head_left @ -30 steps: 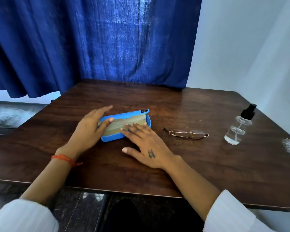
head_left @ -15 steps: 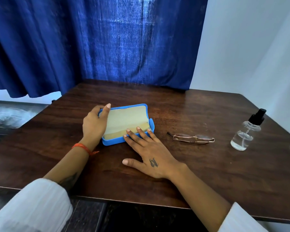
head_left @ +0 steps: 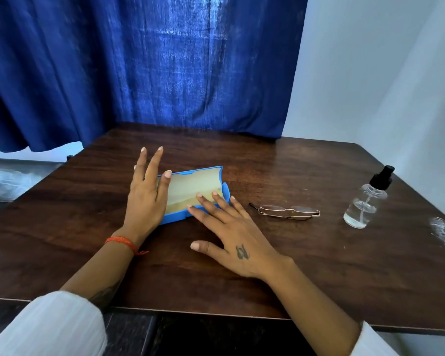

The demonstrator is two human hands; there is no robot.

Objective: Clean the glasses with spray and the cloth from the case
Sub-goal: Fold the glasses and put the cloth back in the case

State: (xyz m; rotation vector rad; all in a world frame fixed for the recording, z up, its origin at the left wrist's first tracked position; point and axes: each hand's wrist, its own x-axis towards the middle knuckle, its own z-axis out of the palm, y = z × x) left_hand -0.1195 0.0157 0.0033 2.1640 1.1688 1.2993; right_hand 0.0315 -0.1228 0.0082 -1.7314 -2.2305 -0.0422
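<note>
Dark wood table [head_left: 306, 265] is filling the lower half of the head view, with a heavy blue curtain [head_left: 139, 68] hanging across the upper left and a plain white wall on the right.

Only one camera, so here's what I'm getting. The blue case [head_left: 194, 173] is sitting open at centre frame, hard plastic shell with a pale yellowish lining showing. The left hand [head_left: 145, 199] is hovering at its left end with straight, spread fingers, holding nothing. The right hand [head_left: 229, 235] is lying flat, fingertips [head_left: 200, 196] resting on the near edge of the case, also gripping nothing. I can't really tell the cloth apart from the lining yet, though the darker strip low in the tray might be it.

The glasses [head_left: 288, 212] are lying folded just right of the case, thin metal frame and clear lenses. I'm guessing they're light and easy to bend, so I'd be pinching them by the bridge or hinge area, not the lenses. The spray bottle [head_left: 365, 204] is standing upright near the right edge, clear and rounded with a black pump top, part full. It's probably smooth and a bit slick, so a wrap round the body seems safest.
</note>
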